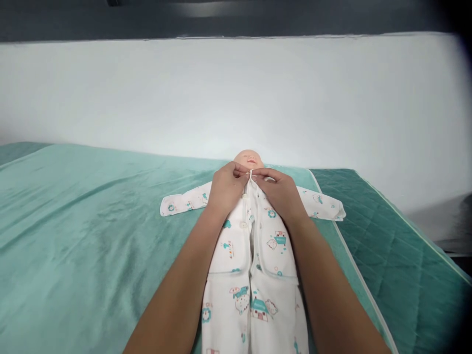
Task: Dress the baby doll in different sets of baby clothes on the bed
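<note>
A baby doll (249, 157) lies on its back, its head at the far end, dressed in a white printed baby jacket (230, 246) with matching trousers (224, 314) below. At the doll's neck my left hand (229, 184) pinches the left front edge of the jacket near the collar. Opposite it, my right hand (278, 189) pinches the other front edge, and the fingertips of both hands almost meet. Lower down, buttons (243, 225) show on the left edge, and the front hangs apart there. Both sleeves stretch out sideways. Whether a button is between my fingers is hidden.
A light green blanket (92, 236) covers the bed under the doll. On the right, a darker green quilted cover (391, 236) shows beyond the blanket's pale edge. Behind the bed rises a white wall (236, 93), with a dark band above it.
</note>
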{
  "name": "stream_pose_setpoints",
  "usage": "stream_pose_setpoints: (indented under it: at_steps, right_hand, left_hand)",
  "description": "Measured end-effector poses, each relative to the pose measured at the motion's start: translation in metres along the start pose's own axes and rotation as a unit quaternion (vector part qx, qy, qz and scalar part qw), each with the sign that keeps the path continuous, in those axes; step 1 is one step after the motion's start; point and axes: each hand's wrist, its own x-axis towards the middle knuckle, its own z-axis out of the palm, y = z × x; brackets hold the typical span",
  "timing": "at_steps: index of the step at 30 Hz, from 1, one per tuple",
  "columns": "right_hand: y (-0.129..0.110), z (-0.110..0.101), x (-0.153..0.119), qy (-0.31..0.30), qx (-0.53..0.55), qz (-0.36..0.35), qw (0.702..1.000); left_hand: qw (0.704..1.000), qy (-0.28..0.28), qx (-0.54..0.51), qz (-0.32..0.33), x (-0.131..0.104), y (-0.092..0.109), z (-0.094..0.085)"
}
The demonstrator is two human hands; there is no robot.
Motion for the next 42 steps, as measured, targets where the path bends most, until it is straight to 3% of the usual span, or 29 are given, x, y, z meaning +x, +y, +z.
stream_pose_setpoints:
  at_steps: [13,29,42]
  right_hand:
    - [-0.002,-0.001,0.001,-0.045,-0.064,-0.050,0.996]
    - [-0.004,-0.002,-0.001,-0.037,-0.066,0.012,0.997]
    - [-0.008,-0.005,-0.003,-0.033,-0.100,-0.007,0.994]
  left_hand:
    - [0.991,-0.060,-0.113,-0.044,-0.003,0.003,-0.002]
    - [0.999,0.002,0.032,0.009,0.000,-0.004,0.003]
    - [0.999,-0.025,0.046,0.012,0.002,-0.007,-0.001]
